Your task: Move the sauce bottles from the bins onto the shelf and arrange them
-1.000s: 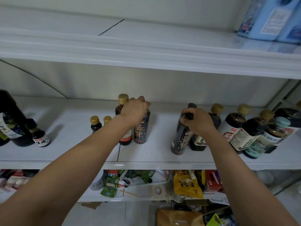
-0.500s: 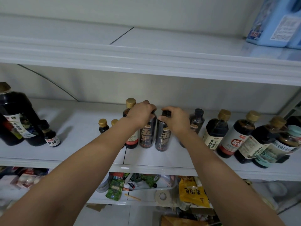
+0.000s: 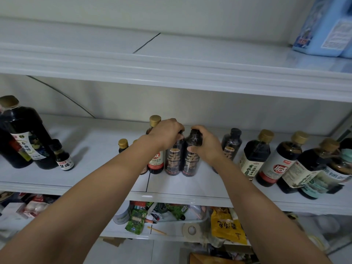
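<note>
Middle shelf (image 3: 190, 185), centre of frame: two matching dark sauce bottles stand upright, side by side, bodies touching.
- Left dark bottle (image 3: 173, 161): the left hand (image 3: 167, 133) covers its top, fingers curled down over the cap. Cap hidden.
- Right dark bottle (image 3: 190, 161): the right hand (image 3: 206, 144) grips its black cap and neck, fingers wrapped round, thumb on the near side.
- Both bottle bases rest on the shelf; contents dark, labels brown with gold print.

Neighbours on the same shelf:
- Just left of the pair, a gold-capped bottle with a red label (image 3: 156, 159), dark liquid inside, touching or nearly touching the left dark bottle.
- Further left, a small gold-capped bottle (image 3: 122, 145), partly behind the left forearm.
- Right of the pair, a third black-capped dark bottle (image 3: 231, 143), partly behind the right wrist.
- Right side of frame: a row of gold-capped bottles (image 3: 280, 164), all dark-filled and close together, ending with a teal-capped bottle (image 3: 341, 168).
- Far left: a large dark jug (image 3: 24, 138), with a small black-capped bottle (image 3: 63, 158) just beside it.

Upper right, top shelf: a blue container (image 3: 323, 27); contents cannot be told.

Lower shelf, bottom centre: a clear tray (image 3: 200, 218) holding green packets and small items; a tape roll (image 3: 191, 229) and a yellow bag (image 3: 228, 227) lie beside it.
</note>
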